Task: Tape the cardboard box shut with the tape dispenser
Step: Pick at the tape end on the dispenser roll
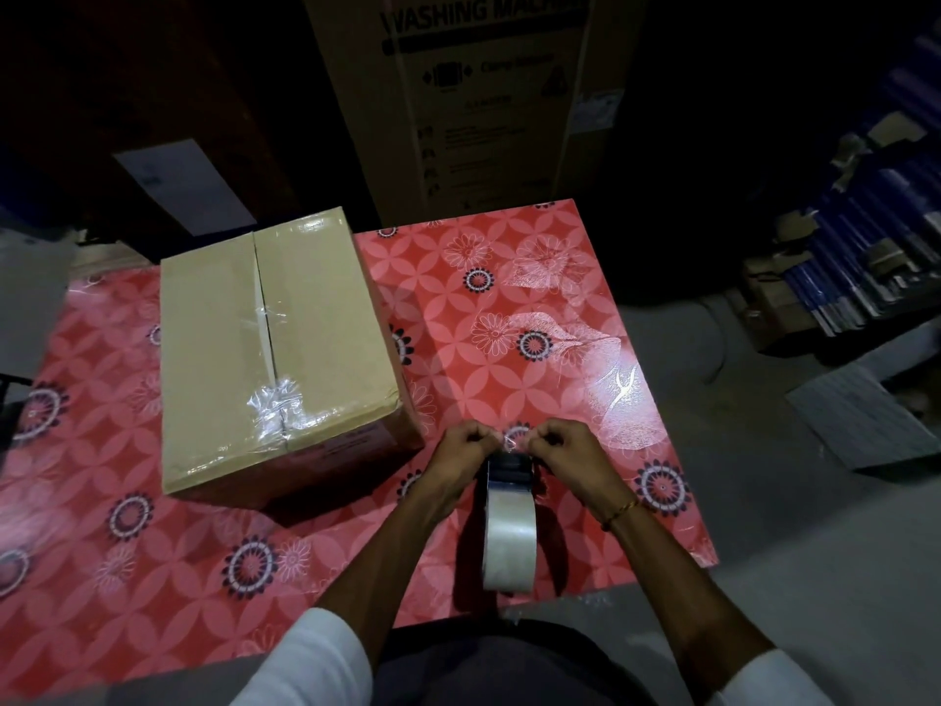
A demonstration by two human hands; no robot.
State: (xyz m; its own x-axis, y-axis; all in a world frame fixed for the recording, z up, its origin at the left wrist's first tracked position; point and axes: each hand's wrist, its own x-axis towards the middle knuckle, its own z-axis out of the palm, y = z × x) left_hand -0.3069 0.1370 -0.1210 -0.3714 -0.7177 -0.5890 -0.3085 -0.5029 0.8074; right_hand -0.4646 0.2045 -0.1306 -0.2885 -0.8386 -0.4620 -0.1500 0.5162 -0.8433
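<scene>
A brown cardboard box sits on the red flowered table cover, left of centre, flaps down with a middle seam and crumpled clear tape near its front edge. To its right front stands the tape dispenser with a roll of clear tape, upright on the table. My left hand and my right hand are both over the dispenser's top, each pinching the loose end of the tape between fingertips. Both hands are apart from the box.
A tall washing machine carton stands behind the table. Stacked blue items and cardboard scraps lie on the floor at the right. A grey sheet lies on the floor near the table's right edge.
</scene>
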